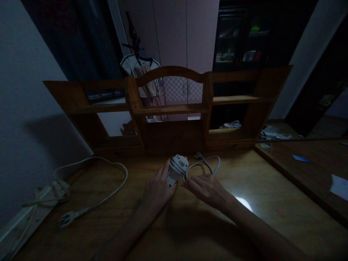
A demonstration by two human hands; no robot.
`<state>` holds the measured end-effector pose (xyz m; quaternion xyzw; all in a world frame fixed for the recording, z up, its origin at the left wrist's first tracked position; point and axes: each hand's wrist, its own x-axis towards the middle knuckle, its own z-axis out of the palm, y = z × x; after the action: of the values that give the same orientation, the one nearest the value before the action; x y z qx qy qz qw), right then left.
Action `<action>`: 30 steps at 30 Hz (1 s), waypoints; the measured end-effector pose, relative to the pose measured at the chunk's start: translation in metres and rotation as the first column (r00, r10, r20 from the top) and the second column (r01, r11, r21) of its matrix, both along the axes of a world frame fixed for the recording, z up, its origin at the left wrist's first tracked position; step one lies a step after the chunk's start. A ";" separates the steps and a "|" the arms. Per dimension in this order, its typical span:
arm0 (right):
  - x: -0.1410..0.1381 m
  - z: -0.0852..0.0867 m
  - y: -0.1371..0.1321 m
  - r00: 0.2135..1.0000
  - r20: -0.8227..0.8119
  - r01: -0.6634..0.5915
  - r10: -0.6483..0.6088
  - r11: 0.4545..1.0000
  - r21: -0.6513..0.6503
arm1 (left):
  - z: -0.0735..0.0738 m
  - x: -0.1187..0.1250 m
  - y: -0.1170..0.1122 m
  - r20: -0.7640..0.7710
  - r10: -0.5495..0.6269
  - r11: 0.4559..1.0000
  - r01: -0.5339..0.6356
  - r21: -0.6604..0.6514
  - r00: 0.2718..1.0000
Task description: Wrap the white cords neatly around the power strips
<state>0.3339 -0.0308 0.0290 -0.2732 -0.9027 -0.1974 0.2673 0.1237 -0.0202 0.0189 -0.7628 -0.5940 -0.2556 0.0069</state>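
Near the middle of the desk, my left hand point(159, 186) is closed around a white power strip point(174, 174). Its grey-white cord is wound several times about the far end, where a small printed label shows. To the right of it, my right hand point(208, 188) pinches the loose cord point(216, 167). This free length loops out beyond my fingers, and its plug point(199, 155) lies by the back of the desk. Part of the strip is hidden by my left fingers.
At the left, a second white power strip point(35, 210) lies by the wall, its cord curving to a large plug point(66, 219). A wooden shelf unit point(174, 108) stands along the back edge. On the lower surface at right are papers point(339, 186). The room is dim.
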 end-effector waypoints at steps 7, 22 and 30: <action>0.001 0.008 0.003 0.998 -0.055 -0.037 0.033 0.998 -0.058 | 0.003 0.006 -0.014 -0.352 -0.281 0.955 0.295 -0.014 0.893; 0.014 0.023 0.011 0.885 -0.461 -0.254 -0.066 0.762 -0.595 | -0.009 0.012 -0.023 -0.482 -0.638 0.576 0.787 0.220 0.601; 0.013 0.012 0.016 0.880 -0.445 -0.327 -0.168 0.465 -0.823 | -0.009 0.006 -0.022 -0.444 -0.628 0.500 0.768 0.400 0.640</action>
<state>0.3464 -0.0148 0.0406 -0.3656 -0.7922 0.3815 0.3054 0.1292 -0.0418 0.0094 -0.9246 -0.1237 -0.3026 0.1955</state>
